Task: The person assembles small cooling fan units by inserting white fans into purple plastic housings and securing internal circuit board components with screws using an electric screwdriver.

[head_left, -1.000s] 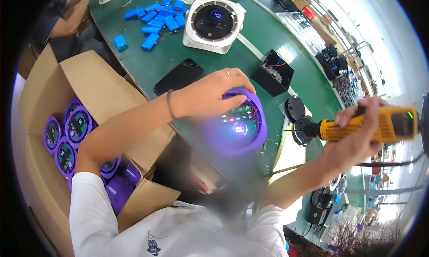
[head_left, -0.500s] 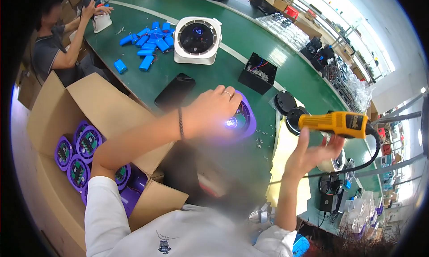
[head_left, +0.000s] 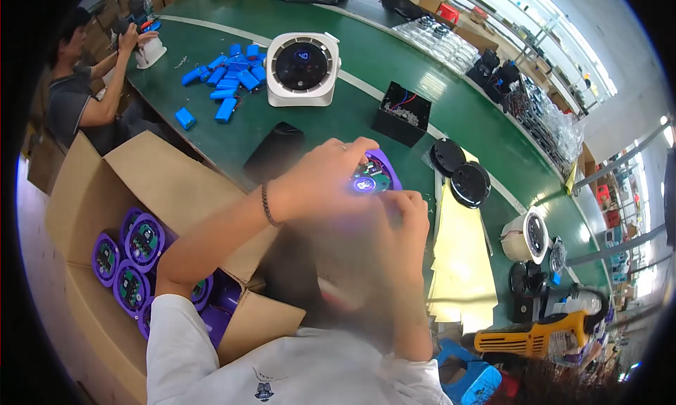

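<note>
A round-cornered purple housing [head_left: 392,164] with a green circuit board and a glowing white-violet light sits in front of me over the green table. My left hand [head_left: 327,169], wearing a ring and a braided bracelet, grips its far left side with curled fingers. At the near right edge of the housing is my right hand [head_left: 407,211], its fingers bent against the rim; the lower palm is blurred. Low on the right hangs a yellow corded hand tool [head_left: 531,337], apart from both hands. A dark phone-like slab [head_left: 276,150] lies beyond my left wrist.
An open cardboard box [head_left: 77,299] at left holds several purple housings [head_left: 132,287]. Blue battery packs [head_left: 225,85], a white device with a lit display [head_left: 303,67] and a black box of small parts [head_left: 401,115] stand farther back. Black discs [head_left: 470,185] lie on yellow sheets [head_left: 458,264]. Another person [head_left: 91,95] sits far left.
My right hand has left the yellow tool and moved left to the purple housing. The tool now hangs lower on the right. My left hand stays on the housing.
</note>
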The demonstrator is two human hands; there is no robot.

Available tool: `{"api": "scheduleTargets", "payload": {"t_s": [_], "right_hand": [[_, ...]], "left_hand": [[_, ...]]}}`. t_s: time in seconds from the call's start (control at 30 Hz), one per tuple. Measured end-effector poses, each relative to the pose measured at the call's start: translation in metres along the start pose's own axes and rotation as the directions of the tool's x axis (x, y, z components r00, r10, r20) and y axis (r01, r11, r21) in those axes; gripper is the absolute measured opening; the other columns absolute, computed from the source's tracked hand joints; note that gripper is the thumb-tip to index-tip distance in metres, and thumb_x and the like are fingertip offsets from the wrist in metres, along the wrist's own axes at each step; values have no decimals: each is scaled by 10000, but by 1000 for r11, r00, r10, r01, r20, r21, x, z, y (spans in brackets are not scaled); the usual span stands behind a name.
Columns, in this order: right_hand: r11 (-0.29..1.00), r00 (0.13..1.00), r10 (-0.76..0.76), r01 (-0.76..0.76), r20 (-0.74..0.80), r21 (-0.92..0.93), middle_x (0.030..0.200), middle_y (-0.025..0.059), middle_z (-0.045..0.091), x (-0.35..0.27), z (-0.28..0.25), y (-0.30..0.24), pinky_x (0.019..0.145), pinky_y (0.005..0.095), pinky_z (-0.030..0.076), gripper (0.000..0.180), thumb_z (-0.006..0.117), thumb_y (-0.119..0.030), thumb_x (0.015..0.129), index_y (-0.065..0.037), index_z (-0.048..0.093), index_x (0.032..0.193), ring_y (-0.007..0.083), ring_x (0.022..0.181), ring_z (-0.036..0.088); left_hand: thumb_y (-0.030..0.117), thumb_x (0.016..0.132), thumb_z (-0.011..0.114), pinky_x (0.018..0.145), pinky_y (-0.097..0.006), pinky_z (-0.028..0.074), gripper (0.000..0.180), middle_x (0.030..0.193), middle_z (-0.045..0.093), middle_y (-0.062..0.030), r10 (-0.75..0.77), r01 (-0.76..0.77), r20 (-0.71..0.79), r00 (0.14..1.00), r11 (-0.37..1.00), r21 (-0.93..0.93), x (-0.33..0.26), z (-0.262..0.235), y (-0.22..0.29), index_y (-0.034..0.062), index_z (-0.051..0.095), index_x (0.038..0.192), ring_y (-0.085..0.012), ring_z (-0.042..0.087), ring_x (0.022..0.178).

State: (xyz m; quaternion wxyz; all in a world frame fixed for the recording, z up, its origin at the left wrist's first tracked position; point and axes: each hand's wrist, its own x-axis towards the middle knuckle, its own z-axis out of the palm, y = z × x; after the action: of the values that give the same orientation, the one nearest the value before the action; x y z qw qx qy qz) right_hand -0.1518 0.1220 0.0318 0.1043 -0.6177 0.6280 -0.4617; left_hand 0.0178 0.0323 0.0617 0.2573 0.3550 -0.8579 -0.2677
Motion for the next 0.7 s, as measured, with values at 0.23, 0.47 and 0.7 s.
{"api": "scheduleTargets", "payload": {"t_s": [0.23,0.47,0.7], "right_hand": [[991,996,32,-43,88,124,928,82,604,4,2,10,799,358,401,88,631,-85,934,-16,646,881,248,871,492],[787,990,77,-135,122,602,993,59,570,-12,16,36,728,277,394,173,535,-110,996,-12,582,860,131,818,484],[816,996,82,-48,-33,575,1250,131,545,-18,11,24,890,307,426,245,511,-204,1043,-18,614,922,181,1061,532]], "left_hand": [[282,874,590,1042,-522,338,455,1443,486,-130,282,-273,-11,959,938,216,-3,18,-17,243,607,1327,-386,410,1324],[286,853,580,959,-489,309,398,1416,509,-77,293,-280,12,956,898,340,-1,22,-13,267,633,1247,-363,380,1360],[295,855,575,966,-501,308,436,1428,492,-75,341,-302,-36,939,873,383,-2,31,-17,260,595,1290,-360,371,1370]]}}
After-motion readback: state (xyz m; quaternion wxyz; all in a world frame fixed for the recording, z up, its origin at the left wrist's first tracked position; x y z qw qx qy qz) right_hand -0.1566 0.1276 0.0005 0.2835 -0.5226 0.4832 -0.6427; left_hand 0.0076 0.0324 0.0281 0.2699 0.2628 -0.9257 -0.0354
